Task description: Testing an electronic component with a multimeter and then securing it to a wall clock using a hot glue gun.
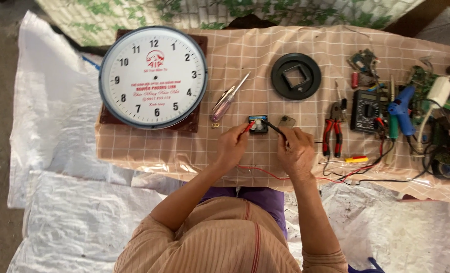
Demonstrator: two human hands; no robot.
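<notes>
Both forearms bare, reaching forward from torso, elbows bent, converging toward centre. Left hand [231,146] knuckles up, fingers curled, thumb and forefinger pinched at tip, pointing forward-right. Right hand [296,149] back facing camera, wrist slightly cocked inward, fingers folded, pinch apparently at thumb and index, though fingertips partly hidden. Hands near each other, not touching, fingertips angled toward same spot between them. Sleeves end at upper arms.
</notes>
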